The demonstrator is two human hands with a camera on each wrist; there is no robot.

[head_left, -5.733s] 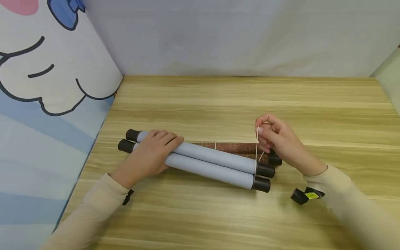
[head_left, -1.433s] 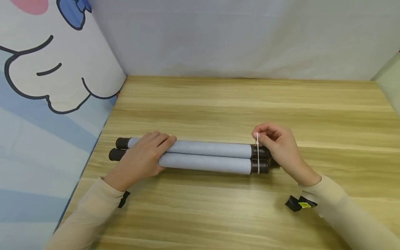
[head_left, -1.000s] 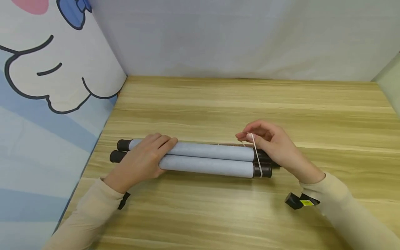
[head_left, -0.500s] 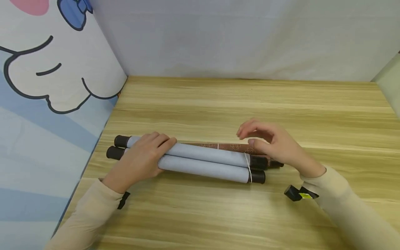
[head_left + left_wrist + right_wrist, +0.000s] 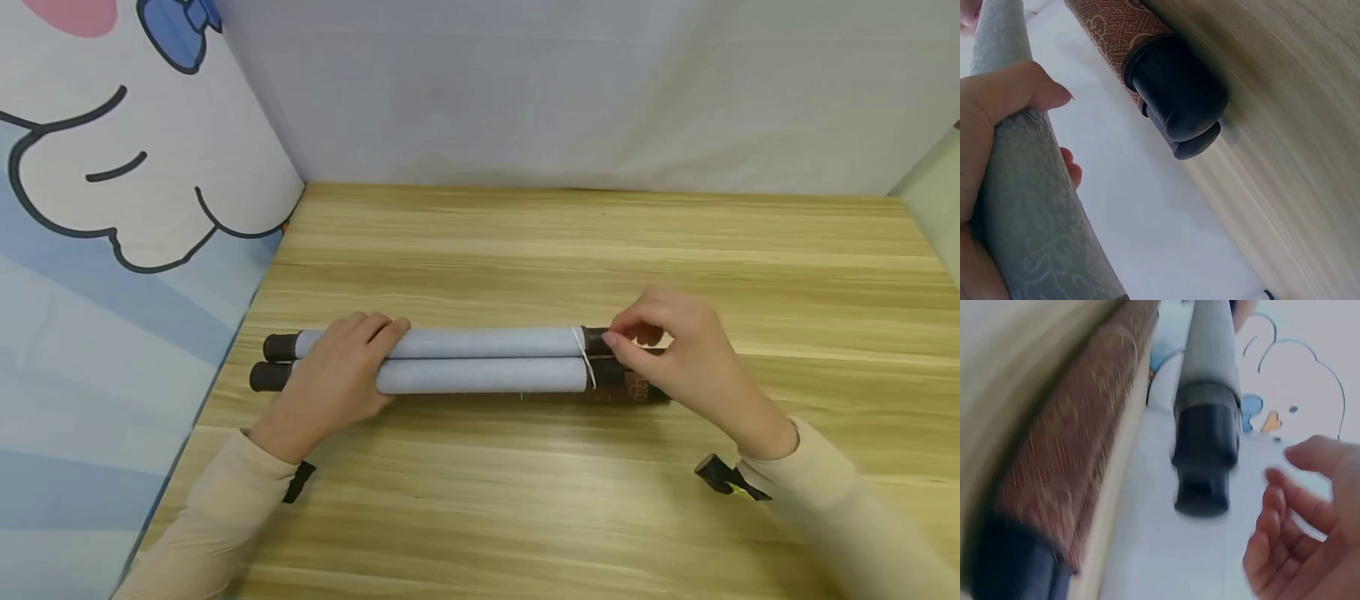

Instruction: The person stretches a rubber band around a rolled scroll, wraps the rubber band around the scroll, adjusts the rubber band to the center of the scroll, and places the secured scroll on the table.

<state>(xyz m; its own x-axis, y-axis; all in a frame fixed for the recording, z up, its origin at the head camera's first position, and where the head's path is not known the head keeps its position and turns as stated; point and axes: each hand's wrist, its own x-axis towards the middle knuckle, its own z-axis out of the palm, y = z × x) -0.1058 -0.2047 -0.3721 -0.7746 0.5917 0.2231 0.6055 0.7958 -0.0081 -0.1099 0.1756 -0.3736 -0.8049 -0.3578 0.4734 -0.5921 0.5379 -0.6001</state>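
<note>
A pale blue-grey double-roller scroll (image 5: 480, 377) with black end knobs is held level, its two rolls side by side. My left hand (image 5: 337, 371) grips it left of the middle, the thumb and fingers wrapped round the cloth in the left wrist view. A thin white elastic band (image 5: 581, 343) circles both rolls near the right end. My right hand (image 5: 682, 358) is beside the right knobs; in the right wrist view its fingers (image 5: 1272, 519) are loosely bent, apart from the scroll and holding nothing. Below, a reddish-brown patterned scroll (image 5: 1072, 437) lies mostly hidden in the head view.
The wood-grain table (image 5: 480, 517) extends around the scrolls. A pale cloth wall (image 5: 570, 92) rises behind it, and a cartoon-printed curtain (image 5: 90, 333) hangs along the left edge. Small black wrist devices (image 5: 720, 475) sit below the sleeves.
My right hand, which earlier pinched the white band, has let go of it and shifted right. The band lies across both rolls, and the scroll's right end has swung away from me.
</note>
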